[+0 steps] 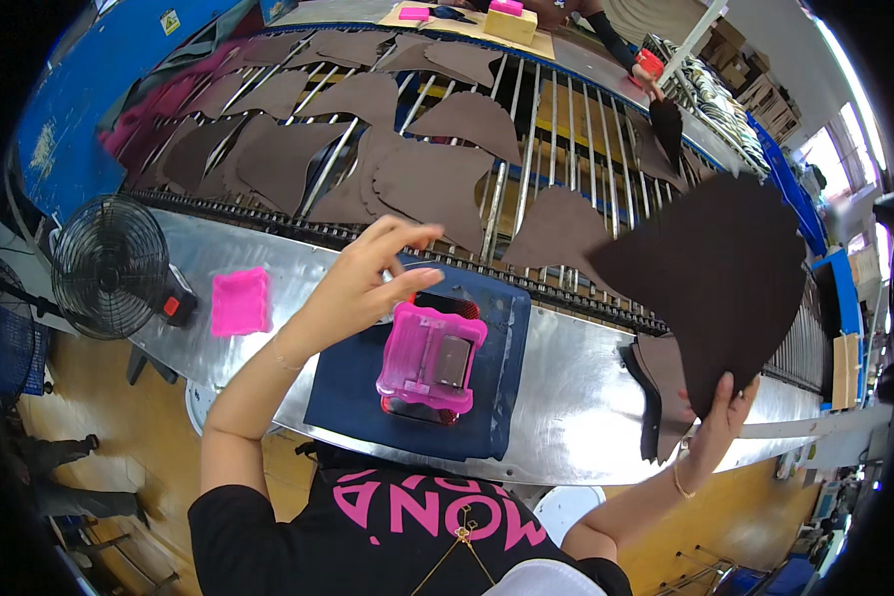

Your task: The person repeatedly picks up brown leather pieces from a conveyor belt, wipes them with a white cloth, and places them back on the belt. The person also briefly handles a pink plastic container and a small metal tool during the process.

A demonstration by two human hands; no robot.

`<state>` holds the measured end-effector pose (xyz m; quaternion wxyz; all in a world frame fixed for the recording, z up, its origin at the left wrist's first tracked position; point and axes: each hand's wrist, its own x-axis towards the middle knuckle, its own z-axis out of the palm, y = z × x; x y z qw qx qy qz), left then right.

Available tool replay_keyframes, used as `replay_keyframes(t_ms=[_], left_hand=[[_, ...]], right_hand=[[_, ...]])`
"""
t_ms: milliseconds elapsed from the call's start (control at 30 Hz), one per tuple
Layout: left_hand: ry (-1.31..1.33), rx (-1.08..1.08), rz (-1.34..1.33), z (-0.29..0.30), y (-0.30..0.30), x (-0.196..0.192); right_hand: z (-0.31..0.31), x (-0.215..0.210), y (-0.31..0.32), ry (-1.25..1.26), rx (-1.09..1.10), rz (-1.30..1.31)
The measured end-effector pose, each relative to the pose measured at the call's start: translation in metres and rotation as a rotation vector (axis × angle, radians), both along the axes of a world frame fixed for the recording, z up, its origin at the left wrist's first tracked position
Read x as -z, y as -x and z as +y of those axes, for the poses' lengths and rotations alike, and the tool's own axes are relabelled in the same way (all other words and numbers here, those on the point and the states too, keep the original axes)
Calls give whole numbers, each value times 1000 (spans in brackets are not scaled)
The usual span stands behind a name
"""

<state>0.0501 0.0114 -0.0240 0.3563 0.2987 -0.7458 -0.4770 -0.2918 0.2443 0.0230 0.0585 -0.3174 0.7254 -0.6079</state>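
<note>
right hand (717, 417) is up at about four o'clock, fingers pinched on the lower edge of a dark brown leather piece (710, 288), which lifts clear above the metal table (576, 392) and fans out toward two o'clock. just beneath it, at the table's edge, a small stack of the same dark cut pieces (663, 382) lies flat.

left hand (368, 278) hovers a touch left of centre, fingers loosely curled and apart, gripping nothing. its fingertips sit just above the far edge of the navy blue mat (348, 397). on that mat, dead centre, rests a pink plastic stamp block (429, 360), just beside the left hand at its four o'clock, not touched.

out at nine o'clock a pink pad (239, 301) lies on the bare metal, well apart from both hands, with a small black fan (109, 266) beyond it.

across the top, from ten to one o'clock, the roller conveyor (556, 129) carries many brown cut pieces (437, 184) spread flat. at one o'clock another person's hand (650, 77) holds something red over the rollers.
</note>
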Motion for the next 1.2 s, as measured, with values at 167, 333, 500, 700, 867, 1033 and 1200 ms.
replay_keyframes(t_ms=[167, 333, 500, 700, 867, 1033, 1200], left_hand=[[-303, 18, 155, -9, -4, -16], [-168, -285, 237, -17, -85, -29], [67, -475, -50, 8, -153, -35], [-175, -484, -83, 31, -153, -23], [-57, -201, -215, 34, -126, 12], [318, -28, -431, 30, -75, 21], [419, 190, -341, 35, -19, 13]], right_hand=[[-79, 15, -68, 209, -614, -243], [-119, 39, -115, 82, -837, 60], [-127, 64, -153, -49, -907, 276], [-101, 76, -156, -126, -803, 567], [-74, 90, -111, -172, -713, 708], [-26, 120, -59, -380, -671, 564], [40, 121, -6, -478, -442, 180]])
